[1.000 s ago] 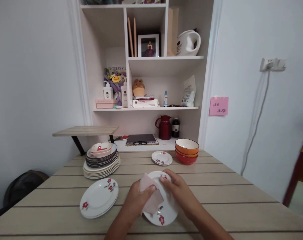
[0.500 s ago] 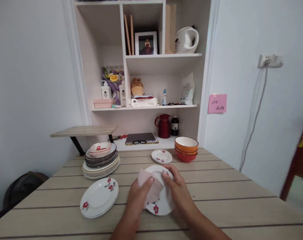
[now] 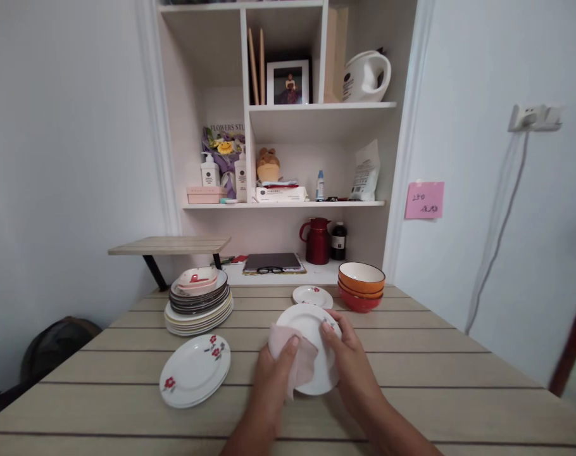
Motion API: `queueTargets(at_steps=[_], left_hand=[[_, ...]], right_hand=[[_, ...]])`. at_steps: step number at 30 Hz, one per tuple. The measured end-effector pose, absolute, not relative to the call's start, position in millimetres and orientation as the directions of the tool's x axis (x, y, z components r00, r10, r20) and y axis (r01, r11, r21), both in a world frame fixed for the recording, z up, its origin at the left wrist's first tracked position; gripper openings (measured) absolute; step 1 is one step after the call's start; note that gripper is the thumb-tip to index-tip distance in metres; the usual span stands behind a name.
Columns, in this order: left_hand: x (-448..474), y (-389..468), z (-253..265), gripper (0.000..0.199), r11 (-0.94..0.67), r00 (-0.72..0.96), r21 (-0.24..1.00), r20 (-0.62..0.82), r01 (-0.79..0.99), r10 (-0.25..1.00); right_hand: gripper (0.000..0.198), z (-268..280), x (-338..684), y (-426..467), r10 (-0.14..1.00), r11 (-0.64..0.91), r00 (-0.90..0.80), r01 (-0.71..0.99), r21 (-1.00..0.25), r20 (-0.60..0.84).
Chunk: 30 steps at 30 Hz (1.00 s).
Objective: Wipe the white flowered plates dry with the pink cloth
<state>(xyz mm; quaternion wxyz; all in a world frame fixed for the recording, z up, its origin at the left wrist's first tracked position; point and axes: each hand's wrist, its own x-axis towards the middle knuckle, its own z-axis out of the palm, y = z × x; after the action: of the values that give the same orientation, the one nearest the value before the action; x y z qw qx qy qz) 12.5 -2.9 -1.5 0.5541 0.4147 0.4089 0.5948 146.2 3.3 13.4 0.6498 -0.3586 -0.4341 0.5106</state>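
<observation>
A small white plate (image 3: 322,372) with a floral rim is held up above the table, tilted toward me. My right hand (image 3: 352,354) grips its right edge, thumb on the face and fingers behind. Folded over the plate's left side is a pale pink cloth (image 3: 303,362), pinched by my left hand (image 3: 275,373) with the thumb on top. The left fingers are hidden behind the cloth and plate. To the left lie stacked white plates (image 3: 193,370) with red flowers. Just behind the held plate sits another small flowered plate (image 3: 311,296).
A tall pile of plates (image 3: 197,310) topped by small pink dishes (image 3: 197,277) stands at back left, near a raised wooden shelf (image 3: 169,245). Orange and red bowls (image 3: 361,288) are stacked at back right. Behind are a laptop (image 3: 271,261) and a red jug (image 3: 318,242).
The held plate has turned, so the red flower at its bottom edge no longer shows. Both hands keep their grip. The whole view has shifted slightly, with things appearing farther right.
</observation>
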Motion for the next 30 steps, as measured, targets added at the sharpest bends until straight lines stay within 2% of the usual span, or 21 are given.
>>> queueTargets(at_steps=[3, 5, 9, 13, 19, 21, 24, 30], left_hand=[[7, -4, 2, 0.058, -0.125, -0.142, 0.970, 0.097, -0.207, 0.985], [2, -4, 5, 0.051, -0.198, -0.154, 0.975, 0.181, -0.099, 0.971], [-4, -2, 7, 0.033, -0.318, -0.025, 0.939, 0.324, 0.132, 0.946], [-6, -1, 5, 0.029, -0.324, 0.006, 0.926, 0.329, 0.195, 0.944], [-1, -3, 8, 0.040, -0.252, -0.061, 0.968, 0.251, -0.012, 0.966], [2, -2, 8, 0.047, -0.203, -0.112, 0.975, 0.192, -0.096, 0.975], [6, -1, 6, 0.056, -0.116, -0.101, 0.974, 0.098, -0.193, 0.990], [11, 3, -5, 0.064, -0.034, -0.021, 0.975, 0.030, -0.219, 0.999]], right_hand=[[0.045, 22, 151, 2, 0.983, 0.154, -0.045, -0.334, -0.930, 0.179], [0.038, 27, 157, 2, 0.967, 0.220, -0.072, -0.237, -0.946, 0.243], [0.023, 31, 169, 4, 0.927, 0.365, -0.099, 0.008, -0.931, 0.363], [0.018, 32, 171, 3, 0.915, 0.387, -0.149, 0.059, -0.920, 0.375], [0.018, 25, 157, 0, 0.941, 0.306, -0.094, -0.173, -0.936, 0.325], [0.022, 21, 151, 1, 0.964, 0.237, -0.057, -0.272, -0.933, 0.261], [0.031, 16, 146, 3, 0.985, 0.156, 0.002, -0.416, -0.896, 0.171], [0.039, 13, 146, 9, 0.984, 0.180, 0.107, -0.527, -0.831, 0.146]])
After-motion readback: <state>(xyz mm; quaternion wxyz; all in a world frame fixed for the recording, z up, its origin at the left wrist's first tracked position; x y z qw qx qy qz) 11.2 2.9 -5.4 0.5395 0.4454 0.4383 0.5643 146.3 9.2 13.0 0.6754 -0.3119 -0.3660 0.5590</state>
